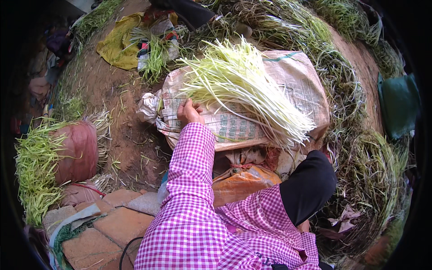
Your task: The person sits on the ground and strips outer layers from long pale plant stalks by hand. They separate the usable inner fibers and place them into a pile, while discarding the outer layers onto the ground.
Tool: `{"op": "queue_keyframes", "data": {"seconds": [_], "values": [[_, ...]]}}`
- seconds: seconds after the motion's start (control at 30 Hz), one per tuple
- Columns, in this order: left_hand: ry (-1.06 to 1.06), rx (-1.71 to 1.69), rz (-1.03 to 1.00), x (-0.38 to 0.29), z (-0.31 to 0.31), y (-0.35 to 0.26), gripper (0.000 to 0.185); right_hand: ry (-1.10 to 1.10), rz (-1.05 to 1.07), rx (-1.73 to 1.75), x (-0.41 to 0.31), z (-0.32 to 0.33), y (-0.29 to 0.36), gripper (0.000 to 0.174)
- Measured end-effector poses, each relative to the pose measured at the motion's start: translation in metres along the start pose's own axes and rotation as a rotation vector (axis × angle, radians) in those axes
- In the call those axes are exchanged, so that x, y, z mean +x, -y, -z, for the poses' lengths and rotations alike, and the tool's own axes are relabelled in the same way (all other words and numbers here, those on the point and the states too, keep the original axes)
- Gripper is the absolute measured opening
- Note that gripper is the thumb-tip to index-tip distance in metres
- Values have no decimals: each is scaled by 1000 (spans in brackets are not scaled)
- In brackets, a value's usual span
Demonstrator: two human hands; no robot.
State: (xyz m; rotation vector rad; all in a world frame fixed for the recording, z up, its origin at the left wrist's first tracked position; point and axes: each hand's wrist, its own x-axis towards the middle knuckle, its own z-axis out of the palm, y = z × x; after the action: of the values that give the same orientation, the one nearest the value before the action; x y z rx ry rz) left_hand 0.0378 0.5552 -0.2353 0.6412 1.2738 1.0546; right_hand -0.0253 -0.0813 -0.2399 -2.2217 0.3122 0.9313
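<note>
My left hand [189, 112], fingers curled, is at the left part of a stuffed woven sack [233, 126], just below the leaf tips of a loose pile of blanched chive-like stalks [233, 81]. Whether the fingers pinch any leaf cannot be told. The stalks lie slanted across the sack, yellow-green tips toward the upper left and white ends toward the lower right. The sack bears printed writing, and its tied neck [148, 108] points left. My right hand is out of view; a bit of skin [303, 226] shows between a checked cuff and my dark-trousered knee [310, 185].
Left stands a large bundle of green stalks [37, 168] wrapped in reddish cloth [77, 152]. Heaped leaf waste [341, 84] curves along the right. An orange sack [243, 184] is under the woven sack. A yellow sack [118, 44] and another person's dark-clad limb [192, 13] are at the top.
</note>
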Motion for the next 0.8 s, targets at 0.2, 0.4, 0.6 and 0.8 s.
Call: {"op": "queue_keyframes", "data": {"seconds": [0.2, 0.4, 0.6, 0.8], "values": [[-15, -44, -108, -11, 20, -14, 12, -38, -16, -101, -16, -1, 42, 53], [299, 851, -825, 42, 11, -13, 20, -12, 21, -209, -22, 2, 59, 52], [424, 1269, -906, 25, -6, -29, 23, -37, 6, -98, -15, -2, 30, 51], [556, 1242, -1150, 35, 7, -18, 16, -21, -20, -199, -20, 0, 48, 48]]}}
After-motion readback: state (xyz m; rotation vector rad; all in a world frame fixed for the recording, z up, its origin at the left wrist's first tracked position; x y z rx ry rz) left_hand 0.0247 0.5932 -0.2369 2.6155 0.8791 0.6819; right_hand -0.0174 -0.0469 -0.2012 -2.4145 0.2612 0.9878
